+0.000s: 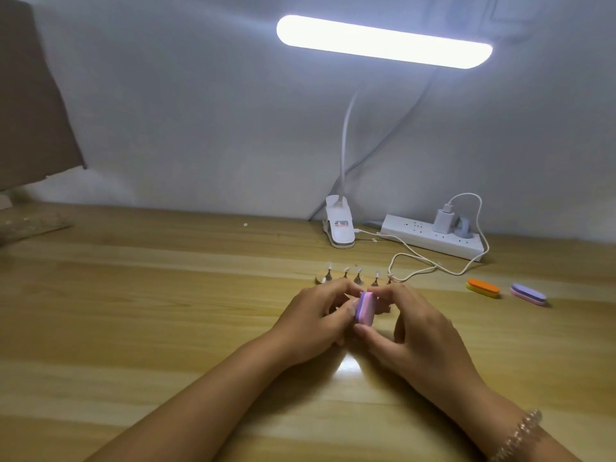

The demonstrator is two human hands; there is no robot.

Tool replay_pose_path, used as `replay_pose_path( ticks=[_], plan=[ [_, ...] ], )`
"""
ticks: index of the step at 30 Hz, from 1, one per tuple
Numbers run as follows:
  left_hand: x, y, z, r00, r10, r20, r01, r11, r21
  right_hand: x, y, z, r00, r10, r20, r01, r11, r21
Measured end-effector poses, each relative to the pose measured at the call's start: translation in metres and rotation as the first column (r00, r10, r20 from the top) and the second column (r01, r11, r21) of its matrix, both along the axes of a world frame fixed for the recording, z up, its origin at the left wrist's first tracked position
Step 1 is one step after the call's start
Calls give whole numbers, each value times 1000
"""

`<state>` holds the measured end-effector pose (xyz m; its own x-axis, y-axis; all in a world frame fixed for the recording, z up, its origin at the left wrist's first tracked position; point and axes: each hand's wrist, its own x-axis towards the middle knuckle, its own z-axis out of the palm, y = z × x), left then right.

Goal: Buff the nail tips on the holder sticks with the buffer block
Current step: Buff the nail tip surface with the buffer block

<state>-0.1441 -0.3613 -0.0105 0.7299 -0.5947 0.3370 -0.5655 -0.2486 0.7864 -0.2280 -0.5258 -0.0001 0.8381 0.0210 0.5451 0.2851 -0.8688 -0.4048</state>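
Note:
A pink and purple buffer block (364, 309) stands on edge between my two hands above the wooden table (166, 311). My right hand (413, 331) pinches it from the right, thumb below and fingers above. My left hand (313, 321) has its fingers curled against the block's left side; whether it holds a holder stick there is hidden. Just behind my hands stands a row of several holder sticks (358, 276) with clear nail tips on their small bases.
A clip lamp (338, 225) with a lit bar (383, 41) stands at the back, beside a white power strip (433, 236) with a cable looping forward. An orange buffer (483, 287) and a purple buffer (528, 294) lie at the right. A cardboard box (30, 105) is far left.

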Motion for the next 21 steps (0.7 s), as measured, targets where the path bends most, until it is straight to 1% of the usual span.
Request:
replay_pose_path(
  ticks=[2,3,7,9,11,12,14,15,17,19,21],
  plan=[
    [1,-1,1,1000,8,-4,-8,1000,-9,4,-5,1,998,-65,2,64,995,74],
    [1,-1,1,1000,11,-15,-11,1000,-20,5,-6,1,996,-88,4,87,993,83],
    [2,0,1,1000,21,11,-21,1000,-13,0,-1,-1,1000,-27,16,28,999,-16],
    [2,0,2,999,29,18,-29,1000,-1,1,-3,1,999,-50,0,50,998,36],
    [1,-1,2,999,25,21,-26,1000,12,5,-7,2,993,-115,3,114,990,84],
    [0,-1,2,999,23,27,-24,1000,19,5,-6,1,993,-121,12,120,991,65],
    [0,0,1,999,32,40,-33,999,29,3,-3,-2,997,-73,22,72,997,8],
    [0,0,2,998,39,42,-40,999,31,2,-2,-2,999,-47,15,47,999,3],
    [0,0,3,999,41,34,-42,999,30,3,-5,1,998,-45,-39,48,997,67],
    [-1,-2,4,999,34,23,-35,999,25,6,-9,2,994,-102,-45,107,988,115],
    [-1,-1,4,999,35,35,-36,999,29,4,-6,0,995,-104,0,104,993,59]
  ],
)
